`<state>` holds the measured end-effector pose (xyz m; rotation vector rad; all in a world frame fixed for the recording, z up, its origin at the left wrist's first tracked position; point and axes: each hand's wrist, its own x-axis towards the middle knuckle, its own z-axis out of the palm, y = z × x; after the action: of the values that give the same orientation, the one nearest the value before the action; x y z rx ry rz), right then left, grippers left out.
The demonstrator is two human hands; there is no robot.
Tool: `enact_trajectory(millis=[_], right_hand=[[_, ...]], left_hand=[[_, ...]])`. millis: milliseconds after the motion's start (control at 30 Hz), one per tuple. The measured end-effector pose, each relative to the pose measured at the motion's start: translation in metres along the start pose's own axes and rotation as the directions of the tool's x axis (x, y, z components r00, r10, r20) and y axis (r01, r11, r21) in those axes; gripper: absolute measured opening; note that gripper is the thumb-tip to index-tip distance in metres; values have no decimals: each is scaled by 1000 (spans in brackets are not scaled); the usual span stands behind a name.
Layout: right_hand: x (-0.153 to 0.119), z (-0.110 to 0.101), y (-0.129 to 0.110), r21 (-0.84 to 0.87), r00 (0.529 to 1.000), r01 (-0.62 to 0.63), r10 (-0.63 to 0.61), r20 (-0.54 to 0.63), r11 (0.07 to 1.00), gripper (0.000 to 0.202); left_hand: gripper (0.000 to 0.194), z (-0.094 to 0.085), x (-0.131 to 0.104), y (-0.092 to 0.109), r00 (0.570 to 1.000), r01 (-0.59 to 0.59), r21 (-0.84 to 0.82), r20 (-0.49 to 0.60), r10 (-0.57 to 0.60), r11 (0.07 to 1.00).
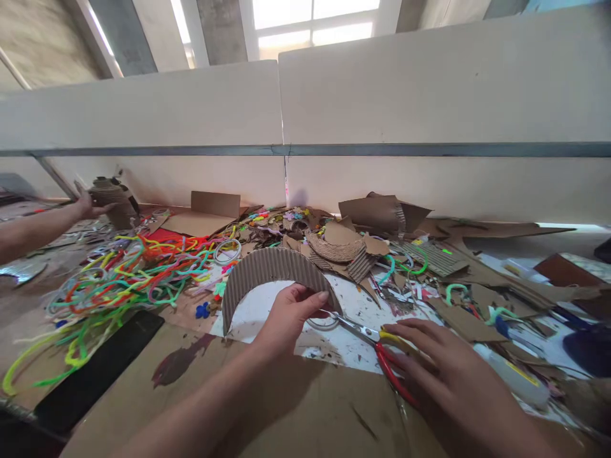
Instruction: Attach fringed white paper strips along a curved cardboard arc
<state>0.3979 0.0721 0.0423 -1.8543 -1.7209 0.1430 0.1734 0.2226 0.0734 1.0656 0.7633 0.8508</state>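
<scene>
My left hand [293,316] pinches an arched strip of corrugated cardboard [260,264] near its right end. The strip curves up and to the left, its left end close to the work surface. Scissors [360,329] with one red and one yellow handle are in my right hand [439,362], whose fingers are around the handles. The blade tips meet the strip's right end beside my left thumb. A pale ring [322,324] lies below the blades, partly hidden by them and my left hand.
Tangled pipe cleaners [128,273] cover the left side. Cardboard scraps [338,245] pile up behind the strip. A white bottle [513,375] lies at the right. Another person's hand [88,202] touches a wrapped bottle [113,200] at far left. A white partition [191,108] stands behind.
</scene>
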Motion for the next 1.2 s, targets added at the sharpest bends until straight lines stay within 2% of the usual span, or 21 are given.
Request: enact_trajectory(millis=[100,200,300,400,533,633,700,800,867,967,1100,1200], right_hand=[[4,-5,-16,190,997,-72,65,42,979,32],[17,-8,-34,289,992,-128,119,49,949,37],[34,-5,-52,367,987,-155,127,100,917,40],[48,1,-69,416,986,-139,90,137,899,33],[56,14,-76,411,998,-69,63,29,909,21],[55,23,-67,289,992,78,-44,-119,954,17],[53,25,-57,122,950,222,-187,-250,967,14],[52,22,-37,-238,816,361,-429,-388,902,10],[54,16,-23,-449,723,378,-561,-403,810,7],[58,5,-9,-621,632,366,-675,-380,693,16],[63,2,-1,-653,598,385,-715,-362,652,19],[63,8,1,-588,625,402,-680,-384,702,15]], left_hand=[[27,3,-1,-1,1000,-6,19,14,5,1000],[27,9,-4,-2,999,-11,62,46,8,998],[25,13,-8,0,996,-11,84,88,3,996],[22,13,-12,1,993,-29,73,117,20,997],[22,10,-14,0,986,-119,99,132,105,988],[26,8,-12,-5,983,-142,138,140,123,980],[37,7,-10,-8,985,-104,136,150,84,985],[56,2,-8,-9,980,-2,116,199,-21,993],[52,-2,-7,-7,953,12,128,297,-50,992],[53,-9,-4,-3,921,13,50,388,-32,999],[56,-14,5,-5,942,103,-100,329,-64,990],[54,-17,7,-6,949,124,-137,307,-77,983]])
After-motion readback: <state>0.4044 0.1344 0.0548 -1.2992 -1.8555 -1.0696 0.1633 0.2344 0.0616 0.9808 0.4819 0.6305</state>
